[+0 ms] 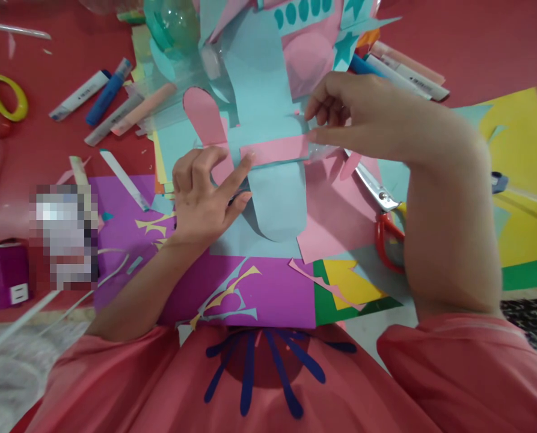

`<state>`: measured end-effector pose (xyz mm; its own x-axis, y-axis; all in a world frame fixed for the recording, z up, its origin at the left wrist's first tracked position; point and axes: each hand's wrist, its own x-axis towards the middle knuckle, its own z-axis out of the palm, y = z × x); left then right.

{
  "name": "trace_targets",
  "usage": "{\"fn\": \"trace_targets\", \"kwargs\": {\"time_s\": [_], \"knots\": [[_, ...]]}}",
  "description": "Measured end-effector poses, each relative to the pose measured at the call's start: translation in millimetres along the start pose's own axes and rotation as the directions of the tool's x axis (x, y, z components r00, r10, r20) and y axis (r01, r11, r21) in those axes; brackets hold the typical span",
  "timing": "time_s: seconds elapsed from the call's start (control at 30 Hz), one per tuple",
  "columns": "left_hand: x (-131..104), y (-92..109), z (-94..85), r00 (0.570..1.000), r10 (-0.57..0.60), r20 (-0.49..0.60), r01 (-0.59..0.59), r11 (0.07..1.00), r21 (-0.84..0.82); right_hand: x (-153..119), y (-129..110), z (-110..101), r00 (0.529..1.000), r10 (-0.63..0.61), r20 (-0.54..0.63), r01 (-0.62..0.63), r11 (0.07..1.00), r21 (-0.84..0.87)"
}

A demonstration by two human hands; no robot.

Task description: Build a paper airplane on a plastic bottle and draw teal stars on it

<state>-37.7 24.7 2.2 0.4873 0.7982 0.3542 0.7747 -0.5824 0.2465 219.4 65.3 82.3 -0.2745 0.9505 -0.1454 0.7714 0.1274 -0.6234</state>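
Observation:
A pink paper strip lies across a light blue paper piece with a rounded lower end. My left hand has its fingers apart, the index fingertip pressing on the strip's left end. At the strip's right end, my right hand has its thumb and index finger close to the paper, other fingers curled; whether it pinches the strip is hard to make out. A rounded pink paper piece sticks up just above my left hand. More light blue paper with teal shapes extends beyond the strip.
Red-handled scissors lie beside my right forearm. Markers are scattered at the left, with more markers at the upper right. Paper scraps rest on a purple sheet near my body. Yellow paper is at the right.

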Motion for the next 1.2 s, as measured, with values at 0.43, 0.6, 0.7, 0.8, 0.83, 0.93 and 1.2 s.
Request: {"fn": "trace_targets", "kwargs": {"time_s": [0.43,0.6,0.7,0.8,0.83,0.93,1.2], "knots": [[1.0,3.6,6.1,0.994,0.089,-0.059,-0.085,0.994,0.066,4.4,-10.9,24.6,0.996,0.01,-0.093,-0.027,0.984,-0.176],[1.4,3.5,5.1,1.0,0.02,0.0,-0.02,0.999,-0.043,3.4,-18.0,32.4,0.988,0.039,-0.147,-0.075,0.965,-0.252],[1.5,3.8,5.6,1.0,0.02,-0.011,-0.02,0.999,-0.03,2.6,-20.6,32.7,0.989,0.045,-0.141,-0.082,0.961,-0.266],[1.4,3.2,5.6,1.0,0.018,-0.011,-0.019,0.999,-0.049,3.0,-19.1,30.0,0.994,0.047,-0.101,-0.072,0.963,-0.259],[1.4,2.9,5.2,1.0,0.02,-0.007,-0.02,0.999,-0.044,3.3,-17.6,28.7,0.995,0.038,-0.091,-0.06,0.967,-0.248],[0.6,1.7,3.6,0.999,0.036,0.008,-0.036,0.999,-0.005,3.5,-11.6,23.8,0.997,-0.003,-0.079,-0.014,0.976,-0.218],[0.0,-1.2,2.6,1.0,0.019,0.024,-0.018,1.0,-0.022,1.5,-5.3,3.7,0.999,0.032,0.037,-0.029,0.997,-0.07]]}}
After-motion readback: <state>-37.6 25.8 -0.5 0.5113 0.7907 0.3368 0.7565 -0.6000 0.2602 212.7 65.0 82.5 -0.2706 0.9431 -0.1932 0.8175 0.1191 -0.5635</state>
